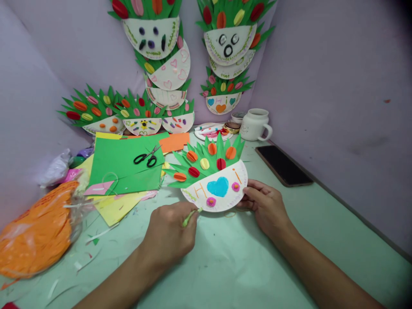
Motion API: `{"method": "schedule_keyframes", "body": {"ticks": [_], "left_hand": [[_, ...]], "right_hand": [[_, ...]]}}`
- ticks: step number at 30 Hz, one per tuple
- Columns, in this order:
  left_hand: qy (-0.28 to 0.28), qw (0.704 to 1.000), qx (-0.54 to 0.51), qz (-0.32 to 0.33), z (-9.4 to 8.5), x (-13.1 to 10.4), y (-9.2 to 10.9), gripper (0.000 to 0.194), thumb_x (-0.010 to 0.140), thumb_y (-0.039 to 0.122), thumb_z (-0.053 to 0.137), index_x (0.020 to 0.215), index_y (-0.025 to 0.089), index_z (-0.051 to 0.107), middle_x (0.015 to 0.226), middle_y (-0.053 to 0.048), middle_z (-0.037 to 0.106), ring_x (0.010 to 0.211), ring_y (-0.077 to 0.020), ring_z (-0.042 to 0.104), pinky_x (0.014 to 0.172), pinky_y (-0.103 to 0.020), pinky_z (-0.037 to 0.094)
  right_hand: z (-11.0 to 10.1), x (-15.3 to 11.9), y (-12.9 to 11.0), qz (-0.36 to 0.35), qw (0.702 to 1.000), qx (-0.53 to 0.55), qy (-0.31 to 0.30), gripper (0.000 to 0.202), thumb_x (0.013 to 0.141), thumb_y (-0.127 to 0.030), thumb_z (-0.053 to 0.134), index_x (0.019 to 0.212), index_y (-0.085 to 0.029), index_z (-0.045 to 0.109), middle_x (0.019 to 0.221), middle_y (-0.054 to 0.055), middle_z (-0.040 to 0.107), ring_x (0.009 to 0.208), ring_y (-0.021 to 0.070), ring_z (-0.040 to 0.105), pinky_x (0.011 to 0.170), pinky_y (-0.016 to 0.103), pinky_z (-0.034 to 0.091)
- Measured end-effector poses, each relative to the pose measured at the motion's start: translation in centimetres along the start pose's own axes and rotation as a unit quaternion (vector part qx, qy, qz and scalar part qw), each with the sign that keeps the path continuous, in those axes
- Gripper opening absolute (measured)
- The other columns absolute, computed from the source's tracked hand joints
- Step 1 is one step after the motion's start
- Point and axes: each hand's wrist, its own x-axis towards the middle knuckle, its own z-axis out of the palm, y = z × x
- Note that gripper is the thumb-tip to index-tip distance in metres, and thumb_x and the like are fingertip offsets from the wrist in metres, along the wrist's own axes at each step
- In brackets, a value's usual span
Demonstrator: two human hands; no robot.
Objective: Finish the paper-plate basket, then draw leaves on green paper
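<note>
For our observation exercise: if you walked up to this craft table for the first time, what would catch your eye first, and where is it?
First comes the half paper plate at the table's centre, with a blue heart, "Hi" and green paper leaves; the right hand steadies its edge while the left hand holds a thin green strip at its rim. Next, the finished plate crafts on the back wall, then the black scissors lying on the green paper at left.

Pale green table (225, 257) bearing coloured paper sheets (125, 165), phone (283, 165), mug (255, 124).
</note>
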Motion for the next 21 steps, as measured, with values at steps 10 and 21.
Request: {"method": "schedule_keyframes", "body": {"ticks": [10,21], "left_hand": [[-0.008,1.000,-0.002,0.003,0.10,0.09,0.18,0.022,0.082,0.021,0.047,0.077,0.019,0.068,0.061,-0.003,0.064,0.055,-0.0141,0.057,0.054,-0.022,0.042],[-0.011,1.000,0.003,0.003,0.19,0.11,0.39,0.021,0.082,0.021,0.047,0.077,0.019,0.067,0.060,-0.002,0.063,0.054,-0.0136,0.057,0.053,-0.021,0.040]], "right_hand": [[0.07,-0.13,-0.14,-0.002,1.000,0.000,-0.001,0.027,0.055,-0.022,0.069,0.080,-0.012,0.069,0.058,0.002,0.067,0.047,0.0147,0.060,0.043,0.024,0.051],[0.09,-0.06,0.00,-0.004,1.000,-0.007,0.000,0.029,0.056,-0.023,0.069,0.083,-0.012,0.069,0.058,0.003,0.068,0.049,0.0157,0.061,0.047,0.026,0.053]]}}
